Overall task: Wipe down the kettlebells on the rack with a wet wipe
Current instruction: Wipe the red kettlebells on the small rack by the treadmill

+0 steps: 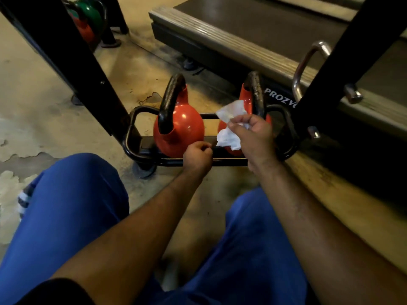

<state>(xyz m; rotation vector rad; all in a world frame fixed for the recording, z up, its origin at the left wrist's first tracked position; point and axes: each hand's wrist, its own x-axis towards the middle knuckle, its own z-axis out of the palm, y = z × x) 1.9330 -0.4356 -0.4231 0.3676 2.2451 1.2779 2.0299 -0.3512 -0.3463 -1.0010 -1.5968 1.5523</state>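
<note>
**Wet wipe held in front of the right kettlebell on the low rack**

The person crouches in front of a low black rack (132,137) that stands on the worn floor (39,89). Two orange kettlebells with dark handles sit on its bottom shelf. The left kettlebell (185,126) is near the left end of the rack, and the right kettlebell (251,95) is near the right end, partly hidden behind the wipe and the hand.

The right hand (253,135) is raised in front of the right kettlebell. Its thumb and fingers are curled and pinch a crumpled white wet wipe (230,126), which sticks out above and below the fingers. I cannot tell if the wipe touches the kettlebell (the hand covers this place).

The left hand (197,156) is lower, at the front rail of the rack, just beside the bottom of the left kettlebell. Its fingers are curled in a loose fist. It seems to hold nothing, but its inner side is turned away from the camera.

Both knees in blue trousers (72,194) fill the lower part of the view. Behind the rack lies a treadmill deck (253,23) with grey side rails. A black upright post (66,58) of the rack rises at the left, and another one at the right carries a metal handle (306,64). Far at the top left corner more kettlebells (88,18), green and orange, stand on the floor.
</note>
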